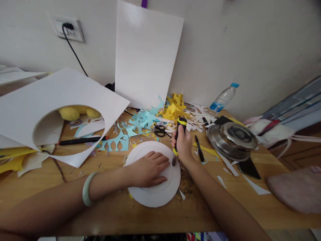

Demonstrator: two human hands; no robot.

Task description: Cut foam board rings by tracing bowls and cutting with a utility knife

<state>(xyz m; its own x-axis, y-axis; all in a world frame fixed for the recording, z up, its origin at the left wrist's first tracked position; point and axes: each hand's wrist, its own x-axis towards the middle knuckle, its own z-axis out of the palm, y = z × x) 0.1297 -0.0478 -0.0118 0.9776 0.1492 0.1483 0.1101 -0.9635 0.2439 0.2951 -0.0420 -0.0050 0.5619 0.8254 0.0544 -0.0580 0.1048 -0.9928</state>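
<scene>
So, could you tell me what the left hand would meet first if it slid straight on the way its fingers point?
Probably the utility knife held upright in the right hand; the left hand lies flat on the white disc, fingers pointing at the blade.

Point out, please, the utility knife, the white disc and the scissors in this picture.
utility knife [178, 134], head view, on its black and yellow handle above the right hand.
white disc [155, 197], head view, on its bare lower part.
scissors [159, 131], head view, on the black handles.

Hidden under the left hand [147, 169]: the middle of the white disc [160, 194]. Hidden inside the right hand [183, 142]: most of the cutter [178, 129] (blade tip too small to make out). Cut off at the right edge: a pink cloth [298, 187].
</scene>
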